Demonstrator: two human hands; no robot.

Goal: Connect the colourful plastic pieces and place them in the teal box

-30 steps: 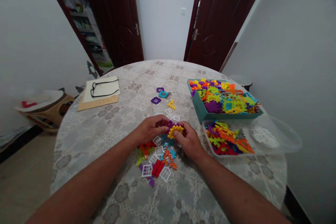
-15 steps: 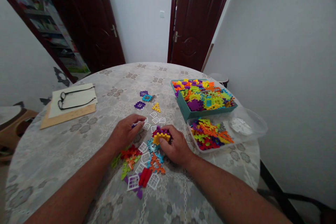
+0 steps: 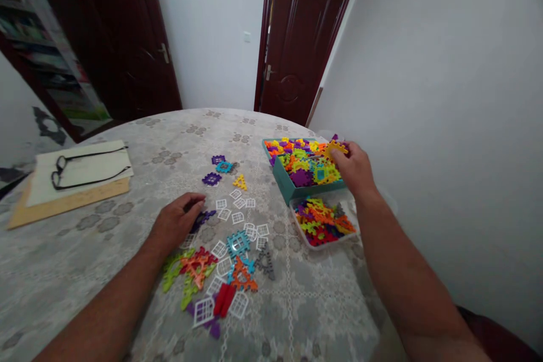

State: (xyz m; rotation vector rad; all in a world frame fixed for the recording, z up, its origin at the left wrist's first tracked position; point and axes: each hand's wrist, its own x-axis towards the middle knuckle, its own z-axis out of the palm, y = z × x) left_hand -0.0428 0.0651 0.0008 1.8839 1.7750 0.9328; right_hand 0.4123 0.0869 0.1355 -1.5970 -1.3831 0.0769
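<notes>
Work with a yellow toothed piece (image 3: 334, 150) at the right end of the teal box (image 3: 283, 181) seems the step in hand; the next move calls for a steady grip. The right hand (image 3: 358, 168) pinches it there, thumb in front. Well left of the box, the left hand (image 3: 179, 218) is half curled beside a dark purple piece (image 3: 204, 219); whether it grips this, I cannot tell.

Left hand (image 3: 178, 218), right hand (image 3: 356, 165), forearms (image 3: 394, 257) bare
</notes>
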